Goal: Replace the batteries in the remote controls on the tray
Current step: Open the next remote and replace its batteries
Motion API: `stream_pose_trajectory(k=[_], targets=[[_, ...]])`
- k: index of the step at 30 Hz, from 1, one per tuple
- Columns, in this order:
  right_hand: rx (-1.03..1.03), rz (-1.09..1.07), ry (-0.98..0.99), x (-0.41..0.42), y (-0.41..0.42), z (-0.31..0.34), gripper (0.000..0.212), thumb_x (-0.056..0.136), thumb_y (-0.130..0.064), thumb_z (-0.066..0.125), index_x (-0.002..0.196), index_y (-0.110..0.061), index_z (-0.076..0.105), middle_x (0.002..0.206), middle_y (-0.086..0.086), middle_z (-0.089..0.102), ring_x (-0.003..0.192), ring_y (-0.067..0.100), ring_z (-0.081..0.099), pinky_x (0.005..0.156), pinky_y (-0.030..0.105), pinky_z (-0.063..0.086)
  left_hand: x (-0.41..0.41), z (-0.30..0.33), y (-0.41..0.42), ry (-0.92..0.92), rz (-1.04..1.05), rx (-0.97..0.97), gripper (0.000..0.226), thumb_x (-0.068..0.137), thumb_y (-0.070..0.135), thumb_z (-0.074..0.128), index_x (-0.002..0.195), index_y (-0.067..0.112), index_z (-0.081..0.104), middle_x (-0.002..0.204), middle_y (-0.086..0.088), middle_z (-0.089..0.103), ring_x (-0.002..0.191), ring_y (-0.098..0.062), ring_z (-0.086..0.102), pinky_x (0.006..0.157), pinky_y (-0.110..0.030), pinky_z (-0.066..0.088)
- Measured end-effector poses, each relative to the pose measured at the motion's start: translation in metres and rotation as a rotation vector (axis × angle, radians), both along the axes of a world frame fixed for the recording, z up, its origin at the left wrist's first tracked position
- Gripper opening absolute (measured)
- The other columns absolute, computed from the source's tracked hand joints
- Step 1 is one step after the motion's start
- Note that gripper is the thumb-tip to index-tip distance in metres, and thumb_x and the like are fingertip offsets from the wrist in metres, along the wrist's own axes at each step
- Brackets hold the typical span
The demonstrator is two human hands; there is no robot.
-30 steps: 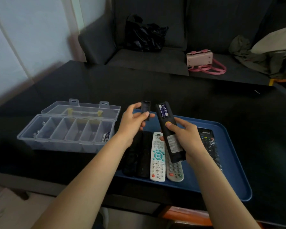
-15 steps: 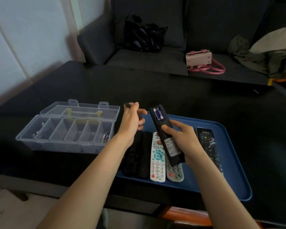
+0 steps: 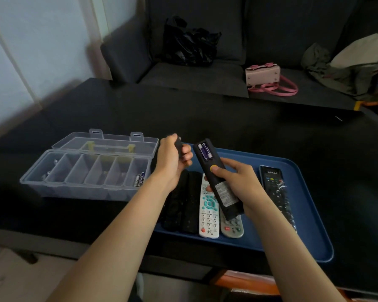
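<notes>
Right hand grips black remote face down over the blue tray, battery bay open, two batteries seated. Left hand curls around the cover. Looks like battery-removal step; next, park cover, pry cells out.

Blue tray on a black table; black remote with purple batteries and a yellow dot; white remote with teal buttons; pink handbag at upper right; clear plastic box at left
</notes>
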State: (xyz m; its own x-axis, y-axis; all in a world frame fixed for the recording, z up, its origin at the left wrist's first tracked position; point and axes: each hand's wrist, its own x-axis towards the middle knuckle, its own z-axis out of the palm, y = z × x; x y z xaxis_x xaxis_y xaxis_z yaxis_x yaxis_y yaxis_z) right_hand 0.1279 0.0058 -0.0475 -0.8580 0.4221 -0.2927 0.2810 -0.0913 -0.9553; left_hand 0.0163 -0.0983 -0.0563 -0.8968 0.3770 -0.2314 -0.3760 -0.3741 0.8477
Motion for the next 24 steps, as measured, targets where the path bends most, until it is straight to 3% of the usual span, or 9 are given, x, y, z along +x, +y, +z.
stream_pose_trajectory(k=[2, 4, 8, 13, 19, 24], targets=[[0.011, 0.006, -0.002, 0.000, 0.000, -0.001, 0.037, 0.091, -0.015, 0.062, 0.127, -0.021, 0.056, 0.093, 0.013, 0.071, 0.067, 0.022, 0.070, 0.055, 0.027, 0.058, 0.000, -0.001, 0.001, 0.145, -0.011, -0.107, 0.015, 0.098, 0.023, 0.039, 0.091, 0.019, 0.052, 0.079, 0.001, 0.059, 0.072, -0.010, 0.058, 0.064, -0.025, 0.047], [0.030, 0.012, -0.012, 0.001, 0.001, -0.002, 0.037, 0.091, -0.015, 0.062, 0.127, -0.021, 0.055, 0.098, 0.014, 0.070, 0.069, 0.022, 0.071, 0.053, 0.025, 0.056, -0.001, -0.005, -0.001, 0.273, 0.007, -0.211, 0.013, 0.095, 0.022, 0.049, 0.103, 0.020, 0.059, 0.096, 0.003, 0.062, 0.087, -0.007, 0.058, 0.073, -0.024, 0.044], [0.027, 0.037, -0.029, 0.002, 0.002, -0.001, 0.038, 0.089, -0.014, 0.063, 0.126, -0.019, 0.056, 0.093, 0.016, 0.070, 0.064, 0.023, 0.070, 0.054, 0.027, 0.058, -0.006, -0.008, -0.004, 0.234, 0.111, -0.173, 0.023, 0.089, 0.016, 0.060, 0.111, 0.010, 0.062, 0.084, 0.003, 0.066, 0.069, 0.000, 0.061, 0.061, -0.013, 0.044], [0.030, 0.061, -0.029, 0.003, -0.002, 0.001, 0.035, 0.089, -0.013, 0.064, 0.123, -0.017, 0.058, 0.091, 0.019, 0.070, 0.060, 0.021, 0.070, 0.047, 0.024, 0.053, -0.005, -0.010, -0.001, 0.303, 0.178, -0.217, 0.014, 0.088, 0.011, 0.061, 0.102, 0.013, 0.062, 0.077, 0.003, 0.064, 0.056, 0.006, 0.061, 0.052, -0.007, 0.043], [0.070, 0.045, -0.015, 0.004, -0.001, 0.001, 0.021, 0.089, -0.016, 0.064, 0.109, -0.022, 0.061, 0.090, 0.020, 0.071, 0.064, 0.025, 0.072, 0.053, 0.029, 0.058, -0.008, -0.011, -0.001, 0.309, 0.140, -0.273, 0.016, 0.091, 0.015, 0.057, 0.106, 0.016, 0.062, 0.081, 0.006, 0.064, 0.067, 0.003, 0.059, 0.058, -0.009, 0.043], [0.021, 0.016, 0.034, 0.005, -0.002, 0.005, 0.015, 0.089, -0.012, 0.063, 0.090, -0.027, 0.062, 0.087, 0.023, 0.070, 0.054, 0.018, 0.068, 0.044, 0.024, 0.051, -0.006, -0.013, 0.001, 0.394, 0.114, -0.296, 0.018, 0.090, 0.013, 0.058, 0.107, 0.014, 0.063, 0.086, 0.005, 0.063, 0.078, 0.000, 0.058, 0.059, -0.003, 0.042]])
